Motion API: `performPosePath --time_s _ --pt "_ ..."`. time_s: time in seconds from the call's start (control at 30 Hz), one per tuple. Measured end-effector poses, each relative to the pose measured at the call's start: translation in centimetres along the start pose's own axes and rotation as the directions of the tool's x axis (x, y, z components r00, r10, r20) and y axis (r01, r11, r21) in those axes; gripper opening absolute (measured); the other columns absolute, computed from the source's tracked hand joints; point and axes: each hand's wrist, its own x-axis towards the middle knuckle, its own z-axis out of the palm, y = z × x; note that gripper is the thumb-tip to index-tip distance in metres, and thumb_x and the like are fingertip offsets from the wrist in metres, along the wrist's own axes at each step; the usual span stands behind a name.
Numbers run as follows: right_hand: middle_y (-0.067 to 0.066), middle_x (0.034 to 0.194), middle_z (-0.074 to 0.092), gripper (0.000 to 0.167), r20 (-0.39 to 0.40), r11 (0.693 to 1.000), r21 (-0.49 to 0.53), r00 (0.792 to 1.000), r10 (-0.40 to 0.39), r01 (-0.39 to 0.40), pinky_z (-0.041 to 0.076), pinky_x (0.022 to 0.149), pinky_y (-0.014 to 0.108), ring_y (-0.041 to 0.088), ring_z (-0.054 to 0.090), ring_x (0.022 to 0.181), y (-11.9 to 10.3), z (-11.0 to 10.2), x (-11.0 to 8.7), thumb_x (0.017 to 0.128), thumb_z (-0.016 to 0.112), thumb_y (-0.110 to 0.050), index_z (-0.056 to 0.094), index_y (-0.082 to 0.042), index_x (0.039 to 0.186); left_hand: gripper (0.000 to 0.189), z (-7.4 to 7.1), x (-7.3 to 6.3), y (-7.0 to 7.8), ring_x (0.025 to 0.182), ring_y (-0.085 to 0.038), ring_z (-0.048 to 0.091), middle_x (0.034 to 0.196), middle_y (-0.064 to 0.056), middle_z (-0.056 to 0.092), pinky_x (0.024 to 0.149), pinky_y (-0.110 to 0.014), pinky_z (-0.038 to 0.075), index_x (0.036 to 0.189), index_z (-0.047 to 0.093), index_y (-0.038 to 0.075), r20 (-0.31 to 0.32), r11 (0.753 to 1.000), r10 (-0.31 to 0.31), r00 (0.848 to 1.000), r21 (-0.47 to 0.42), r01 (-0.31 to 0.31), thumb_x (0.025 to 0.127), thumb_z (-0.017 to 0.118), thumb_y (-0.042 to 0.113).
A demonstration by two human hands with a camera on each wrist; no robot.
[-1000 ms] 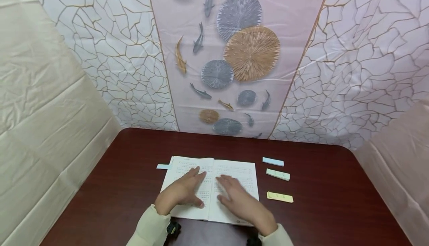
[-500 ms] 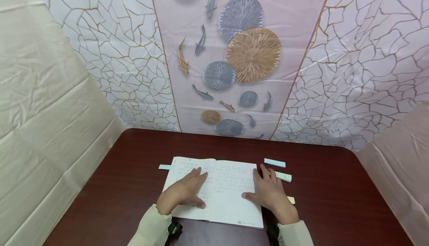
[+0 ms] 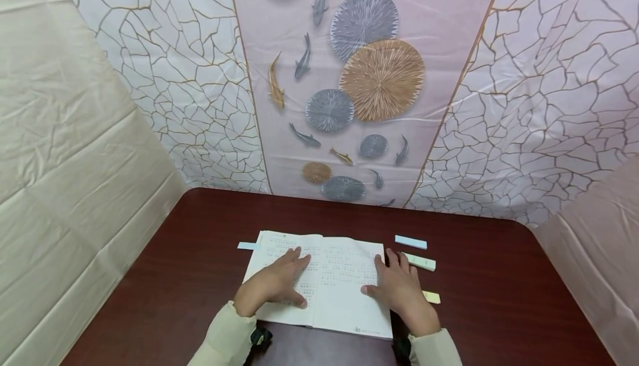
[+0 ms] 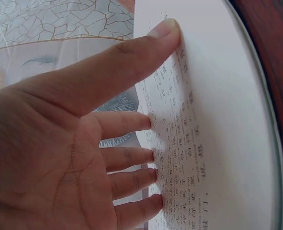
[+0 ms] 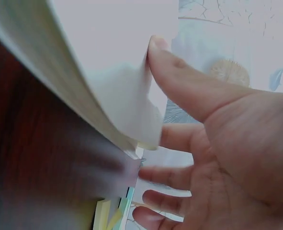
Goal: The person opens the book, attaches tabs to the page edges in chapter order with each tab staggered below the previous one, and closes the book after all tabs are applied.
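An open book (image 3: 344, 310) with printed pages lies in front of me in the head view. My left hand (image 3: 274, 285) rests on its left page, fingers spread. In the left wrist view, the thumb and fingertips touch the printed page (image 4: 227, 120). At the book's right edge is my right hand (image 3: 401, 291), its thumb on the right page. In the right wrist view, the thumb presses that page (image 5: 117, 57), which bends slightly near it. The index finger meets the page edge, its tip partly hidden. The other fingers extend past the edge.
A blue tab (image 3: 247, 245) sticks out from the book's left side. Right of the book lie blue (image 3: 411, 242), green (image 3: 421, 262) and yellow sticky strips (image 3: 431, 298), the latter two partly behind my right hand. The dark red table (image 3: 199, 233) meets a patterned backdrop (image 3: 379, 77).
My right hand has moved right across the page to the book's right edge, covering part of the green and yellow strips. My left hand has kept its place on the left page.
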Motion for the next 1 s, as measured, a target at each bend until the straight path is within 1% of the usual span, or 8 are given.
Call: performPosePath --time_s 0.13,0.23,0.47,0.57,0.7,0.77,0.93,1.0 --pt "0.030 0.131 0.052 0.077 -0.065 1.000 -0.012 0.998 -0.002 0.002 0.042 0.102 0.062 0.046 0.045 0.124 -0.5 0.0 -0.4 0.087 0.087 -0.040 0.059 0.000 0.147 0.103 -0.1 0.0 0.1 0.162 -0.035 0.018 0.174 -0.017 0.023 0.125 -0.056 0.028 0.162 0.041 0.008 0.001 1.000 -0.005 1.000 0.002 0.005 0.078 0.096 0.030" --pt "0.026 0.122 0.061 0.076 -0.066 1.000 -0.005 0.997 0.025 -0.025 0.051 0.091 0.057 0.041 0.056 0.113 -0.8 -0.2 -0.6 0.086 0.088 -0.038 0.060 -0.002 0.146 0.102 -0.1 0.1 0.1 0.162 -0.035 0.018 0.174 -0.017 0.023 0.125 -0.056 0.028 0.162 0.041 0.008 0.002 1.000 -0.005 1.000 -0.004 0.005 0.079 0.095 0.029" --pt "0.028 0.122 0.070 0.094 -0.059 0.961 0.264 0.993 0.105 -0.086 0.056 0.069 0.049 0.035 0.071 0.086 -0.7 -1.8 -1.2 0.093 0.083 -0.026 0.028 0.004 0.163 0.102 0.0 0.1 0.0 0.162 -0.036 0.018 0.173 -0.019 0.023 0.126 -0.056 0.026 0.162 0.041 0.007 0.004 1.000 0.004 1.000 -0.011 -0.004 0.079 0.095 0.028" --pt "0.020 0.105 0.069 0.093 -0.098 0.911 0.409 0.991 0.087 -0.040 0.048 0.061 0.039 0.024 0.060 0.070 -0.6 -2.8 -1.6 0.095 0.081 -0.021 0.023 0.007 0.163 0.102 0.0 0.1 -0.1 0.162 -0.037 0.018 0.173 -0.019 0.023 0.126 -0.056 0.026 0.162 0.041 0.007 0.003 1.000 0.007 1.000 -0.009 -0.007 0.079 0.095 0.029" --pt "0.007 0.087 0.060 0.085 -0.132 0.830 0.555 0.991 0.038 0.042 0.042 0.064 0.033 0.018 0.048 0.065 -0.9 -3.8 -2.2 0.100 0.075 -0.021 0.024 0.010 0.161 0.102 0.1 0.1 -0.3 0.162 -0.037 0.018 0.173 -0.019 0.023 0.126 -0.056 0.026 0.162 0.041 0.007 -0.001 1.000 0.015 1.000 -0.003 -0.015 0.079 0.095 0.030" --pt "0.008 0.089 0.065 0.077 -0.155 0.771 0.632 0.988 0.022 0.082 0.048 0.067 0.033 0.017 0.054 0.069 -1.1 -4.2 -2.6 0.105 0.069 -0.023 0.026 0.009 0.160 0.103 0.1 0.2 -0.3 0.162 -0.037 0.018 0.173 -0.019 0.023 0.126 -0.056 0.026 0.162 0.040 0.007 -0.004 1.000 0.016 1.000 -0.002 -0.016 0.079 0.095 0.031" --pt "0.021 0.117 0.069 0.043 -0.225 0.562 0.807 0.974 0.009 0.181 0.062 0.072 0.036 0.026 0.069 0.095 -2.5 -3.8 -2.9 0.114 0.048 -0.017 0.046 0.001 0.153 0.103 0.0 0.1 -0.3 0.161 -0.037 0.020 0.173 -0.019 0.025 0.126 -0.055 0.027 0.162 0.041 0.007 -0.012 1.000 0.022 1.000 0.013 -0.022 0.078 0.095 0.032" --pt "0.021 0.122 0.068 0.035 -0.254 0.549 0.807 0.967 -0.013 0.219 0.061 0.076 0.035 0.029 0.069 0.104 -3.1 -3.0 -2.6 0.113 0.047 -0.009 0.054 -0.001 0.146 0.103 -0.1 0.0 -0.4 0.160 -0.038 0.022 0.172 -0.020 0.027 0.125 -0.055 0.029 0.162 0.042 0.006 -0.019 0.999 0.036 0.999 0.028 -0.035 0.078 0.095 0.033"
